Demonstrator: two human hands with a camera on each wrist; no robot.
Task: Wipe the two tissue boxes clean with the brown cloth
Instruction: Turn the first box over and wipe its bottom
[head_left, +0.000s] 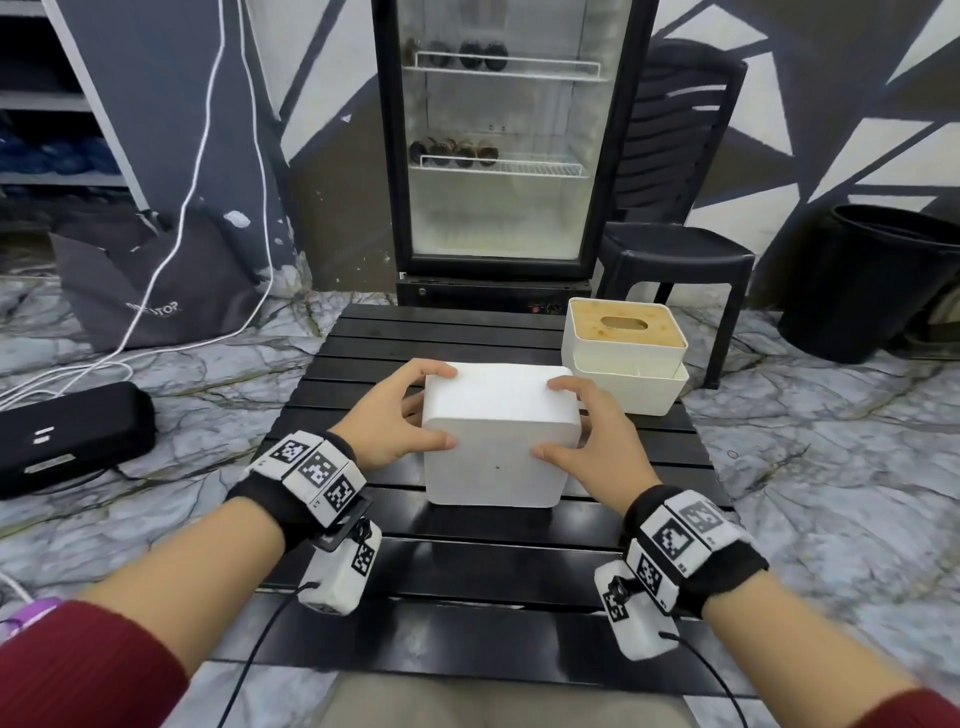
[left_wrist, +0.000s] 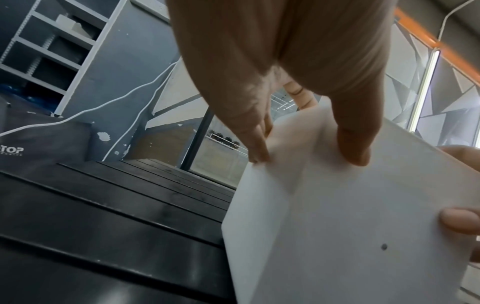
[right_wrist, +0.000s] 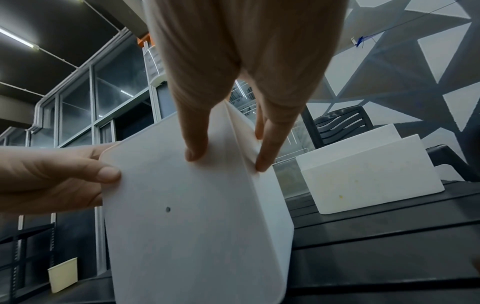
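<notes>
A white tissue box (head_left: 498, 431) stands on one side on the black slatted table (head_left: 467, 561), its plain face with a small hole turned toward me. My left hand (head_left: 434, 408) grips its left edge, thumb on the near face and fingers behind, as the left wrist view shows on the box (left_wrist: 350, 226). My right hand (head_left: 558, 418) grips the right edge the same way, as seen on the box (right_wrist: 187, 226) in the right wrist view. A second tissue box (head_left: 623, 348) with a stained wooden lid sits at the back right. No brown cloth shows in any view.
Behind the table stand a glass-door fridge (head_left: 501, 140) and a black plastic chair (head_left: 675, 249). A black bin (head_left: 872, 280) is at the right. On the marble floor at the left lie a black case (head_left: 67, 436), a grey bag (head_left: 156, 280) and white cables.
</notes>
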